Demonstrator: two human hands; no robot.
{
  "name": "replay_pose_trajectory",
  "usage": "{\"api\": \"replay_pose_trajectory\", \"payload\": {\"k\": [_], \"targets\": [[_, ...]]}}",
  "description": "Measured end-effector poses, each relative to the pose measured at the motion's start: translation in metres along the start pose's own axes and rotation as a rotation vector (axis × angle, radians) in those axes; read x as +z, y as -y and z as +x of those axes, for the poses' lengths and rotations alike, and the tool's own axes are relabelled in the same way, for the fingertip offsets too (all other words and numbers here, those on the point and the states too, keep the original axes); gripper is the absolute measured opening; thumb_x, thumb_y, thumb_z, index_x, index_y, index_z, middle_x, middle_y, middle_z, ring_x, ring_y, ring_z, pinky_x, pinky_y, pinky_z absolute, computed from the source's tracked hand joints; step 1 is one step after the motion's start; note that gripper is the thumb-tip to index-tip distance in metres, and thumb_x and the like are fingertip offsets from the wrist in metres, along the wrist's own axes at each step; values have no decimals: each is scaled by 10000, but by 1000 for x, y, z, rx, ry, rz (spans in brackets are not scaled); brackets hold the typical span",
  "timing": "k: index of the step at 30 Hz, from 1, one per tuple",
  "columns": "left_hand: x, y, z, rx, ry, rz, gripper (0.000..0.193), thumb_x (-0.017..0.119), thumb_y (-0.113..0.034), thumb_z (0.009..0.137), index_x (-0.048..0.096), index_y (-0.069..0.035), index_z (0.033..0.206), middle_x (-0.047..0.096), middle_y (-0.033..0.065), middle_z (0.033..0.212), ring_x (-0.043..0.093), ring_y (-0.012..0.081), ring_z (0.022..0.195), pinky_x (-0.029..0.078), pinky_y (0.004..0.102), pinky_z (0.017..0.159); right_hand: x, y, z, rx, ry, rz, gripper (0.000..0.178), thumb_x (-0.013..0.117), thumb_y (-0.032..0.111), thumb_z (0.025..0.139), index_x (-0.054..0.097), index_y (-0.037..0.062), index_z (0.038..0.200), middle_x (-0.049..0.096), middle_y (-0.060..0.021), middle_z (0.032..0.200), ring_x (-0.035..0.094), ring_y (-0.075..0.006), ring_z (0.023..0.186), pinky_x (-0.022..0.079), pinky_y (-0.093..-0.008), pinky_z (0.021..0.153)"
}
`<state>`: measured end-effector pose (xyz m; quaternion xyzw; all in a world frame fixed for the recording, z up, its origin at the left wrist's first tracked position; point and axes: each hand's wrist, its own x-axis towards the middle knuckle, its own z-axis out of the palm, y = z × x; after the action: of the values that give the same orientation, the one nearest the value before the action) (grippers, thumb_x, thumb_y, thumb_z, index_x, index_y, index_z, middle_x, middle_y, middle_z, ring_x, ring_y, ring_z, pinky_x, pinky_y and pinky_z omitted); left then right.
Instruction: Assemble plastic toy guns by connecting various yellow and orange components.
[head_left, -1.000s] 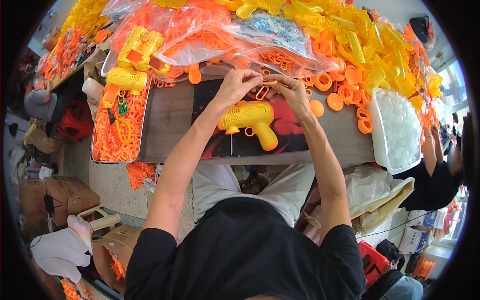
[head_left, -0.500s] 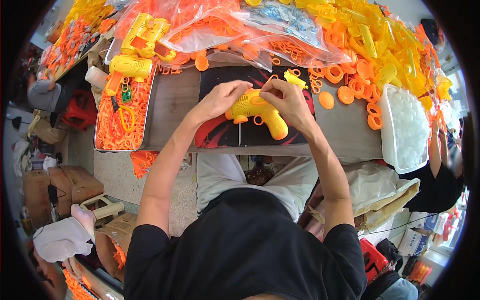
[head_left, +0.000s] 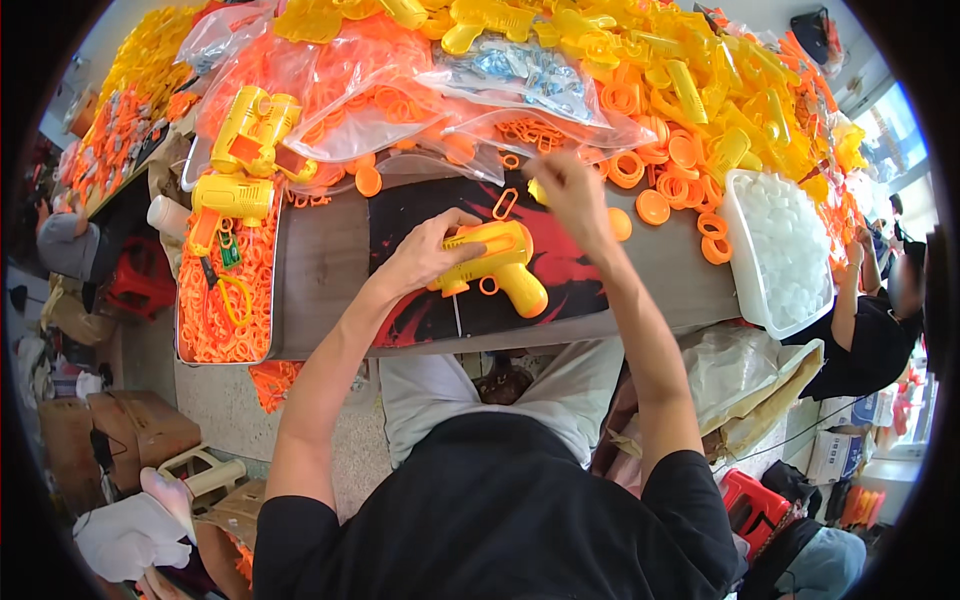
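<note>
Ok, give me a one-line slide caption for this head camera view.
Left hand steadies a yellow toy gun on a black-and-red mat while the right hand reaches toward heaped orange rings.

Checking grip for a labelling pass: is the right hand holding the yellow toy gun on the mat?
No, the left hand rests on the yellow toy gun; the right hand is raised beyond it.

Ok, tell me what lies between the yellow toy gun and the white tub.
In the head view, between the yellow toy gun and the white tub: the red-black mat's edge, bare tabletop, and loose orange rings.
</note>
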<state>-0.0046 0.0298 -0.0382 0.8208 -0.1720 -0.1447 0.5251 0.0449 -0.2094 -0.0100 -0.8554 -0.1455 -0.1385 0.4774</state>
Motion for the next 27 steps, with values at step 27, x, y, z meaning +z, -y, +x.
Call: {"api": "replay_pose_trajectory", "payload": {"k": [27], "targets": [[2, 4, 3, 110, -85, 150, 587, 742, -432, 874, 608, -5, 1254, 658, 169, 1170, 658, 309, 1050, 493, 379, 950, -3, -71, 106, -630, 95, -851, 121, 605, 62, 848, 676, 89, 942, 578, -84, 977, 608, -253, 982, 410, -401, 882]]}}
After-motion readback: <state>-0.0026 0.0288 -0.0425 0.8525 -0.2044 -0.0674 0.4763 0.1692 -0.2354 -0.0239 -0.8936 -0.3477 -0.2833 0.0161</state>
